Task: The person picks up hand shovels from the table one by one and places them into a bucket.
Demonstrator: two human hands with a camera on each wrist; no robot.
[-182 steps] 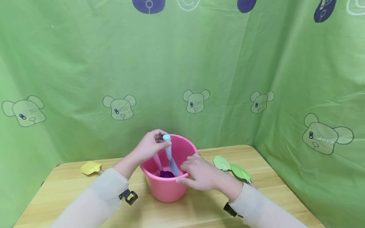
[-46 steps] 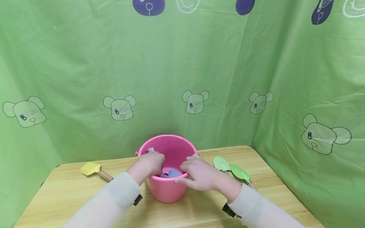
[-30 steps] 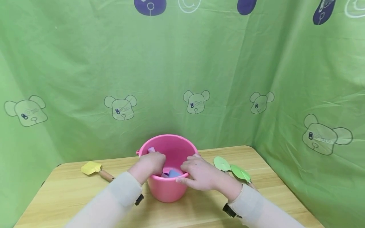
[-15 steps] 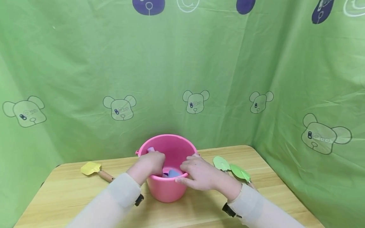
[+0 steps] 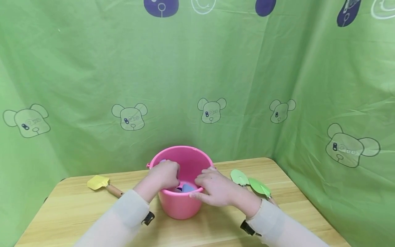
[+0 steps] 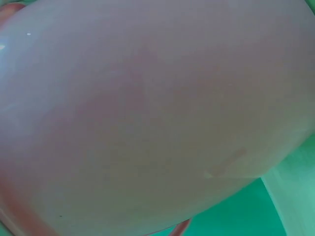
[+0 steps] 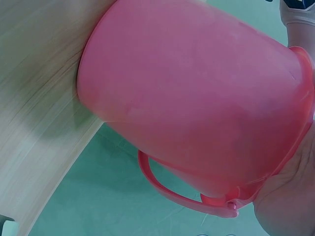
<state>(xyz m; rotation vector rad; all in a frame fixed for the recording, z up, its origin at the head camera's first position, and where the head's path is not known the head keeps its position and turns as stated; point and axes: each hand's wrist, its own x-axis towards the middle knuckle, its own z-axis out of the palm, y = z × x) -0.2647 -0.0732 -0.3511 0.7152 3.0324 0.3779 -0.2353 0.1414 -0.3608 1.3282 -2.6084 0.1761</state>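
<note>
A pink bucket (image 5: 181,206) stands upright on the table. My right hand (image 5: 217,187) grips its near right rim, thumb outside and fingers over the edge; the right wrist view shows this hand (image 7: 285,196) at the rim too. My left hand (image 5: 165,175) reaches into the bucket from the left with fingers bent down. Right behind its knuckles shows the tip of a lilac handle (image 5: 163,160); its fingertips are hidden, so I cannot tell whether they hold it. Low in the bucket a light blue trowel blade (image 5: 188,188) and a dark purple piece (image 5: 179,189) show.
A yellow trowel (image 5: 98,182) with a wooden handle lies on the table (image 5: 71,206) to the left. Two green trowels lie to the right, one pale (image 5: 239,177), one brighter (image 5: 259,187). A green curtain (image 5: 172,68) hangs behind and at the right.
The blue trowel, held upright over the bucket by my left hand at first, now lies low inside. My left hand went down into the bucket and has just risen slightly. My right hand stays put.
</note>
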